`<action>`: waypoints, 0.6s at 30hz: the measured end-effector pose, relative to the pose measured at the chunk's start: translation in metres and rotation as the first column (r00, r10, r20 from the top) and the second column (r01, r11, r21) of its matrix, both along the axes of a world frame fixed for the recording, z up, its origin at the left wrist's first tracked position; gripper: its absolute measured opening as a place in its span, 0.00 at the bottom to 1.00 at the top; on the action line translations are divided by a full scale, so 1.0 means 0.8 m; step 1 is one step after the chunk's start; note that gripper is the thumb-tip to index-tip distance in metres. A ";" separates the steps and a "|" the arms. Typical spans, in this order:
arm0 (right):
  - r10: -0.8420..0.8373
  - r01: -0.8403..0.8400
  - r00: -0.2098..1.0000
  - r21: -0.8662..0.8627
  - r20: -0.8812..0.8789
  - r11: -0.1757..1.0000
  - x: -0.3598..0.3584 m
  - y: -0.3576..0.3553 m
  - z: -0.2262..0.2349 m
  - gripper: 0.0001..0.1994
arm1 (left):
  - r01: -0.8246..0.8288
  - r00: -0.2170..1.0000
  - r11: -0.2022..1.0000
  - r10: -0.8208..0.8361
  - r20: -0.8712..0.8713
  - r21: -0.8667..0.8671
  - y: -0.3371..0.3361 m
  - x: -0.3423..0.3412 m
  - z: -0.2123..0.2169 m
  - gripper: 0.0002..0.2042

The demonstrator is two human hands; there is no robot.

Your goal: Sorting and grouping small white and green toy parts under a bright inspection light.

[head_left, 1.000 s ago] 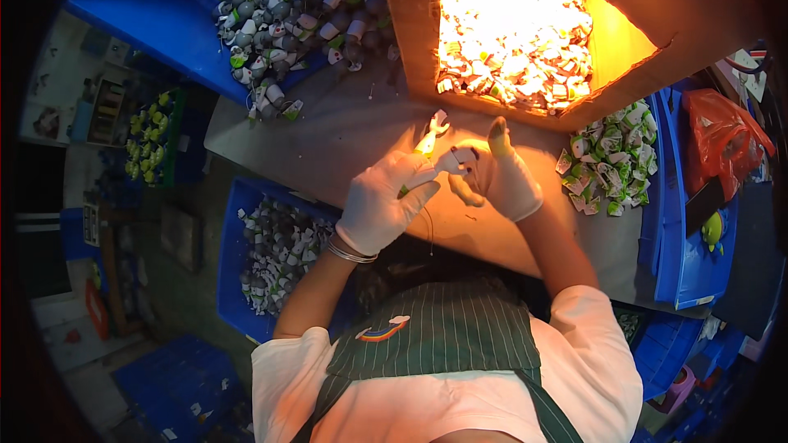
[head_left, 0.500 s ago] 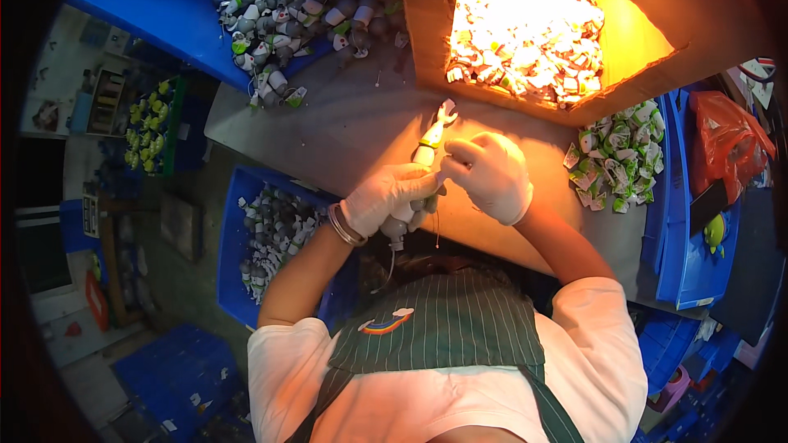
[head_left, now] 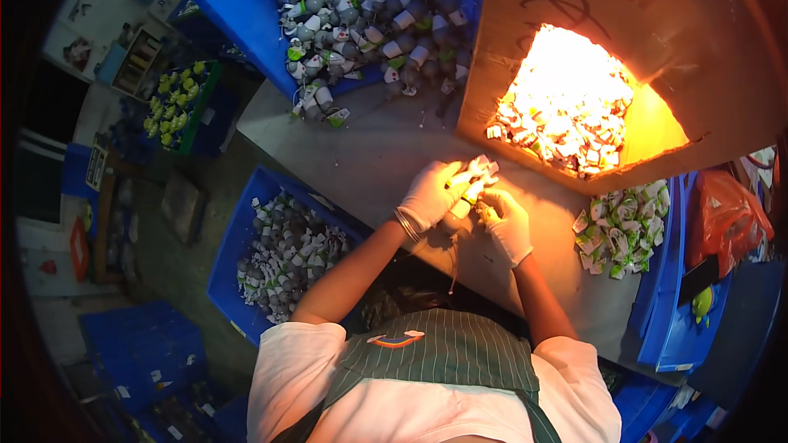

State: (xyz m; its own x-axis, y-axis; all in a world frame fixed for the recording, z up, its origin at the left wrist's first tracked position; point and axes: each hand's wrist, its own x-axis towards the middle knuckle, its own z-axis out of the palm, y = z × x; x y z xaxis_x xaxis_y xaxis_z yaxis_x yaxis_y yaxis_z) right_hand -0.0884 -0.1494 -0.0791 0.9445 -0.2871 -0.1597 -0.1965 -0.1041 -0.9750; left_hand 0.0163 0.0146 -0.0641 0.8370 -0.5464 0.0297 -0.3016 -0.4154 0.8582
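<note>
A small grey-and-white toy figure [head_left: 460,210] with a rounded grey end and a green band is tilted in my left hand [head_left: 430,195]. That hand is gloved in white, its fingers closed around the figure's white upper part. My right hand [head_left: 509,228], also gloved, is close against the figure's right side with its fingers curled together. Whatever lies between the right fingertips is too small and glare-lit to make out. A thin cord [head_left: 454,267] dangles below the figure over the table's near edge.
On the grey table [head_left: 369,164] stands a cardboard box [head_left: 538,57], brightly lit inside, full of small white-and-green pieces. A blue bin [head_left: 222,25] at the back left and a blue crate [head_left: 234,316] at the left hold similar figures. Green-and-white pieces [head_left: 621,234] are heaped at the right.
Both hands have moved farther over the table. My left hand has shifted its grip up to the figure's white part, and my right hand has come down beside it. The view has shifted too.
</note>
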 end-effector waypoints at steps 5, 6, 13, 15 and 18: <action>-0.025 0.034 0.998 0.138 -0.062 0.990 -0.005 -0.007 0.011 0.10 | -0.267 0.941 0.964 0.262 0.213 -0.003 0.024 0.068 0.023 0.17; -0.033 0.040 0.998 0.134 -0.058 0.990 -0.004 -0.008 0.014 0.10 | -0.346 0.901 0.938 0.342 0.265 -0.033 0.026 0.097 0.028 0.16; 0.002 -0.003 1.000 0.019 0.026 1.000 -0.004 -0.004 0.016 0.09 | -0.566 0.802 0.816 0.578 0.154 -0.114 0.043 0.239 -0.018 0.23; -0.049 0.049 0.999 0.084 -0.003 0.995 -0.005 -0.007 0.027 0.09 | -0.477 0.866 0.876 0.483 0.131 -0.073 0.051 0.242 -0.021 0.23; -0.059 0.063 0.996 0.064 -0.067 0.996 -0.003 -0.015 0.036 0.09 | -0.284 0.938 0.959 0.283 -0.200 0.023 0.081 0.230 0.002 0.21</action>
